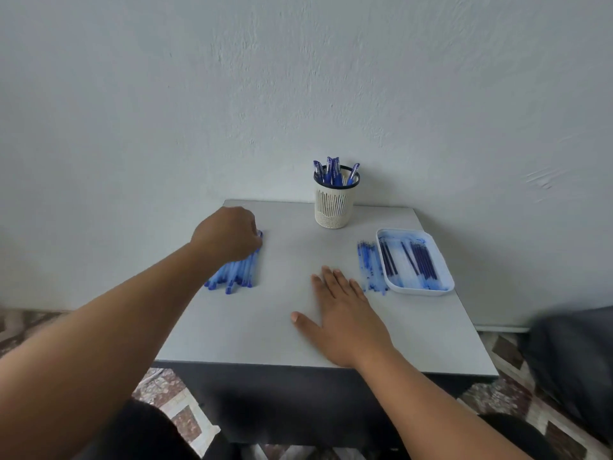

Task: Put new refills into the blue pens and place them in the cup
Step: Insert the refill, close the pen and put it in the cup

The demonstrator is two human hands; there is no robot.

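The left hand (pixel 229 233) reaches far out over the pile of see-through blue pens (pixel 236 273) on the left side of the grey square table (pixel 252 330). Its fingers curl down onto the far end of the pile, but the hand hides them, so it is hard to tell if they hold a pen. The right hand (pixel 345 318) lies flat on the table with straight fingers, holding nothing. The cream plastic cup (pixel 335 202) stands at the back edge with some blue pens inside. Dark blue refills (pixel 409 258) lie in the white tray (pixel 444 280) near the right edge. More thin refills (pixel 370 265) lie beside it. Bare table lies between the hands.
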